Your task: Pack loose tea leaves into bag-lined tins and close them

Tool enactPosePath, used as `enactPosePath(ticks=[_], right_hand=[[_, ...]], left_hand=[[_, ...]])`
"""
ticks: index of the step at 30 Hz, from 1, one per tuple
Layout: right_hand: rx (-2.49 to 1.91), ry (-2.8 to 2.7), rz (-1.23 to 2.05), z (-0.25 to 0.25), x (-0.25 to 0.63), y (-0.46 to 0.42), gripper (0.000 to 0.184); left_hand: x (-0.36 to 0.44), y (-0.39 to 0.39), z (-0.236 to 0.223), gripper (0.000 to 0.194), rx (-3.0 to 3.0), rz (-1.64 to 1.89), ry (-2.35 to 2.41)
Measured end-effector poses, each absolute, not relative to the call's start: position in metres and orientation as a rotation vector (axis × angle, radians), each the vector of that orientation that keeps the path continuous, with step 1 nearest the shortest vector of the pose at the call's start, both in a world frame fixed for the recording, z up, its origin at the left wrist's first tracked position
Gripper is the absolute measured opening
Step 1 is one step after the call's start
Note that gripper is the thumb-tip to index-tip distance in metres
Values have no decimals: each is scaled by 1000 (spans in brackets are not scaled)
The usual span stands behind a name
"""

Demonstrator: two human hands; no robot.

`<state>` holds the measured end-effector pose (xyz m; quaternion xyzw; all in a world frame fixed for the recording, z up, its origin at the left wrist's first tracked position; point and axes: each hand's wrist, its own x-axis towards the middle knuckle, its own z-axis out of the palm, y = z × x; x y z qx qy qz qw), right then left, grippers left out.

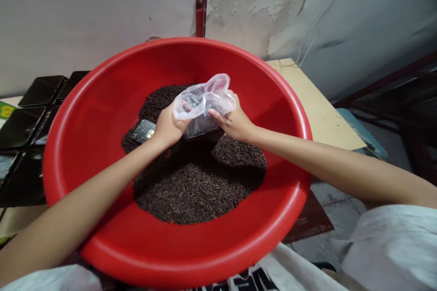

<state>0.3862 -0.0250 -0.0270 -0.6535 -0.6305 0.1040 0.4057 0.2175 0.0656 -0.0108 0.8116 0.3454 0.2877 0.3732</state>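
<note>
A clear plastic bag (218, 85) stands with its mouth spread above a dark box (205, 138), and its lower part sits in that box. My left hand (170, 123) grips the bag's left edge, with some fingers inside the mouth. On the other side my right hand (235, 120) holds the right edge, thumb over the rim. Beneath both hands lies a heap of dark loose tea leaves (201, 191) in a big red basin (177, 254). Beside my left wrist a dark tin-like piece with a gold mark (144, 131) rests on the leaves.
Several black boxes (22, 127) stand in rows left of the basin. A pale board (307, 95) lies to the right. Behind is a wall with peeling plaster (259, 4), and a red strap-like piece (201, 16) stands against it.
</note>
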Motion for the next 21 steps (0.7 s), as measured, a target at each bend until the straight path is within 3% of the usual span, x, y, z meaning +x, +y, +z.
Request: enactPosePath(ticks=[2,3,7,11,17,21], right_hand=[[-1646,-1552,141,-30,379,-19,74],[-1669,-1542,116,-30,375,-17,72],[-1850,-1696,89,-20,364,-15,50],[-1820,-1850,282,-2,364,-16,21],[-1510,-2147,576,21,388,-16,14],[-1539,-2030,639,24,402,-14,8]], left_hand=[[224,60,-10,4,2071,794,945],[227,56,-11,10,2050,840,1004],[240,43,-14,17,1918,953,1291],[245,42,-21,13,1865,1032,1290],[246,49,-29,20,1706,1026,1249],[227,53,-20,35,1820,795,941]])
